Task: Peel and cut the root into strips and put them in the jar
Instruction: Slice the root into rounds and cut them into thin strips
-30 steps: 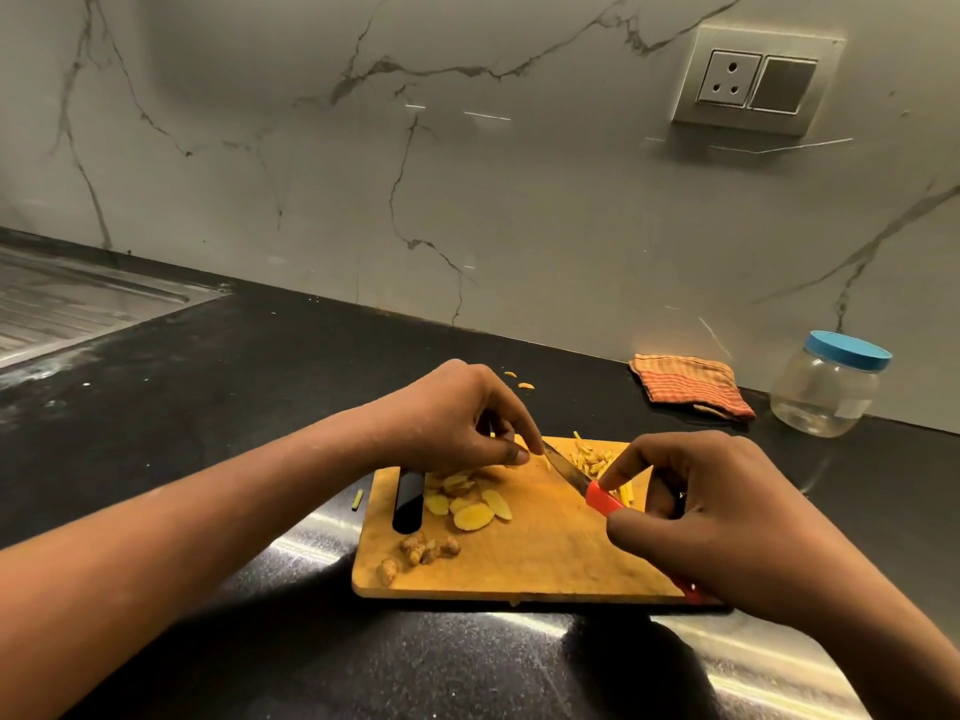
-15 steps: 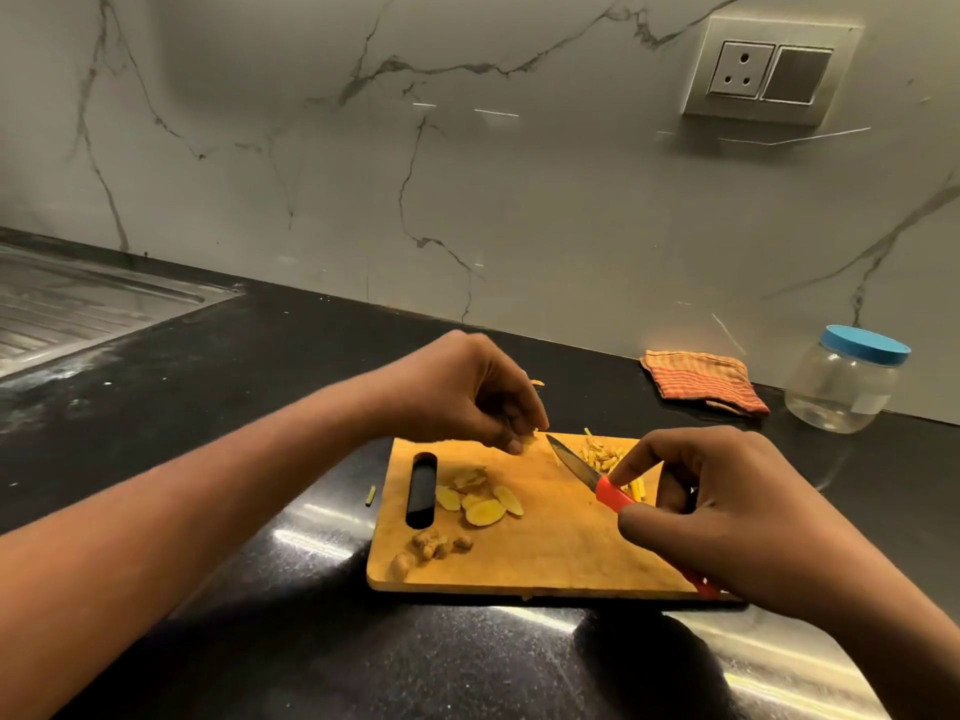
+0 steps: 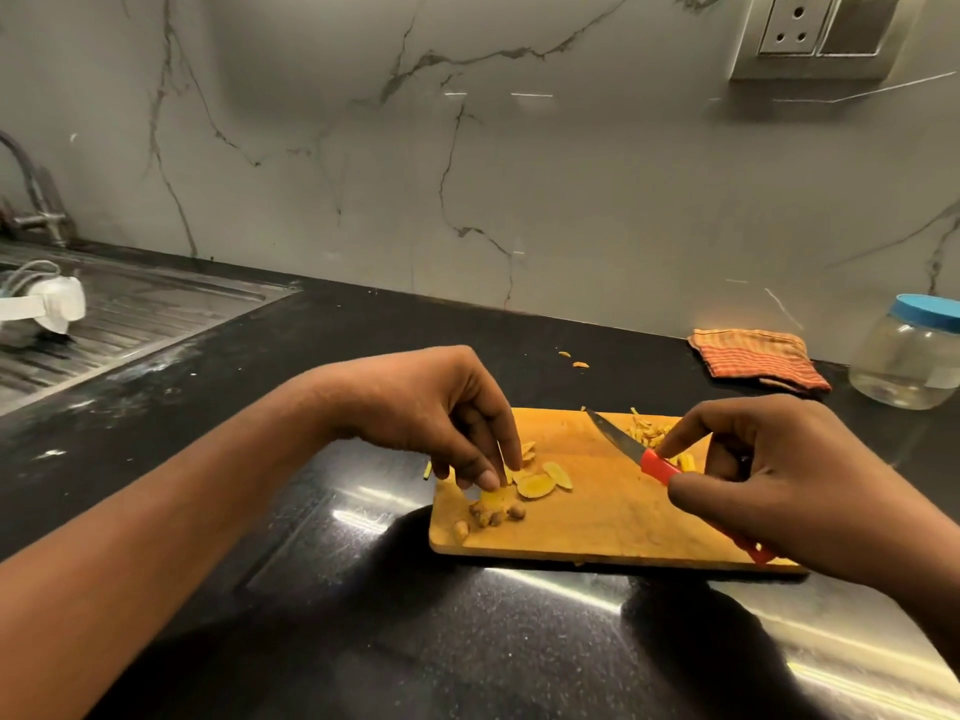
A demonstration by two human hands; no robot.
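Fingertips (image 3: 488,478) down on root slices (image 3: 537,483)

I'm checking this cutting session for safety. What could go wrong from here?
1. The left hand is picking at slices while the right hand holds the knife with its blade bare nearby; a careless reach could nick a finger.
2. The jar still has its lid on, so strips cannot go in yet.
3. Bits already lie off the cutting board; more may scatter.

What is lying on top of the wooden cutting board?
On the cutting board: flat root slices, knobbly trimmings, cut strips. The left hand and right hand, holding the knife, hide parts of it.
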